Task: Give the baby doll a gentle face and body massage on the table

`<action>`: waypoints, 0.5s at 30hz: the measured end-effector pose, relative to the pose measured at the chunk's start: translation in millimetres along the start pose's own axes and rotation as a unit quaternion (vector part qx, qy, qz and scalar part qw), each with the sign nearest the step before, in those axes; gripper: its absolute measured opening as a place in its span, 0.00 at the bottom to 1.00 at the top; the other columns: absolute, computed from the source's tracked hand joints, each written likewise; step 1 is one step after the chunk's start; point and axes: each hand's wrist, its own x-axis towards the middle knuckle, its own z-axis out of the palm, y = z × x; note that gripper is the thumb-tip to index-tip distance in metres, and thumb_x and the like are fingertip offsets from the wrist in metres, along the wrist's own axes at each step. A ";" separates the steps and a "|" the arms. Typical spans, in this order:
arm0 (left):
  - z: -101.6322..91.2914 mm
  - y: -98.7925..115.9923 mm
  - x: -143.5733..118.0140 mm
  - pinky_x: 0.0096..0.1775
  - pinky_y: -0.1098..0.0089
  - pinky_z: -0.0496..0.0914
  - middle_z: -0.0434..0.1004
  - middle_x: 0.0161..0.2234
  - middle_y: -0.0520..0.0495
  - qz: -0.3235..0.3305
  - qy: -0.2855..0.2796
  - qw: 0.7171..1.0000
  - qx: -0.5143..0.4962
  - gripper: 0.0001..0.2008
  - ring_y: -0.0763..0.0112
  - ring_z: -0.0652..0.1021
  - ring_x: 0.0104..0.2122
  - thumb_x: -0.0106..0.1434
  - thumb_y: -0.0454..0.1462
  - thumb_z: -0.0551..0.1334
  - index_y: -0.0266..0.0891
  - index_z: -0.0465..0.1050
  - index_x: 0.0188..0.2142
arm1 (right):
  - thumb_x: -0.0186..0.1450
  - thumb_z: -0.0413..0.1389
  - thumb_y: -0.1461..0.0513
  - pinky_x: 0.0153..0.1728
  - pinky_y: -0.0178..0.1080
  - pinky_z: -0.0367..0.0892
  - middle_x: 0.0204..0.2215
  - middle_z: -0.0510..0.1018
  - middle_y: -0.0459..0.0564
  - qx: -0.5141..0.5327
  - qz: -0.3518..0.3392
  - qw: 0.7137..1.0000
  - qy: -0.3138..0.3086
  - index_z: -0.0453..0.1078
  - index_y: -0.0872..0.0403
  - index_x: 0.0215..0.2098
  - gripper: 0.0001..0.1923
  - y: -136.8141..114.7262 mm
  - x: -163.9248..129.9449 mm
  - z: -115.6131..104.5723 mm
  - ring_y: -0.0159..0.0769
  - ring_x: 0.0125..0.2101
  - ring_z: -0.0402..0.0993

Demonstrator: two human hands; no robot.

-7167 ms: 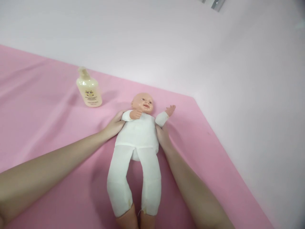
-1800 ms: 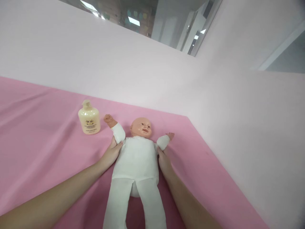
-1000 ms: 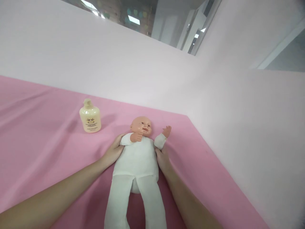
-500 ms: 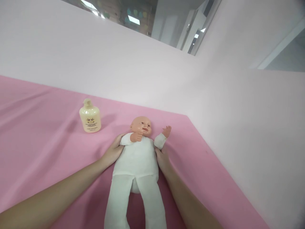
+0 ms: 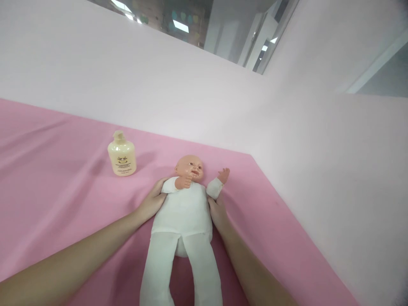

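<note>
Doll: a baby doll in a white cloth suit lies face up on the pink sheet, head toward the wall and legs running off the near edge of the view.
Doll's arms: the arm on the bottle's side is bent so that its fist rests at the chin; the other arm sticks up and out, palm open.
Left hand: the left hand lies against the doll's side below the shoulder, on the bottle's side, fingers together and curved around the upper arm.
Right hand: the right hand presses the doll's other side, just under the raised arm; its fingers are tucked against the cloth and whether they are spread cannot be told.
Bottle: a cream pump bottle stands upright, near the doll's head, on the left hand's side and apart from it.
Surface: the sheet is smooth by the doll, with long soft creases beyond the bottle.
Room: a pale pink wall rises behind the doll's head and turns a corner past its raised arm; above the wall's top edge show ceiling lights and grey frames.
</note>
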 end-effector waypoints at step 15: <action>1.5 17.9 -5.7 0.65 0.53 0.62 0.70 0.63 0.45 -0.001 0.003 1.000 0.009 0.28 0.53 0.69 0.65 0.61 0.38 0.58 0.45 0.66 0.61 | 0.65 0.53 0.54 0.60 0.52 0.65 0.53 0.80 0.51 -0.026 0.036 0.999 -0.004 0.74 0.48 0.54 0.21 -10.2 -4.6 -2.1 0.49 0.56 0.74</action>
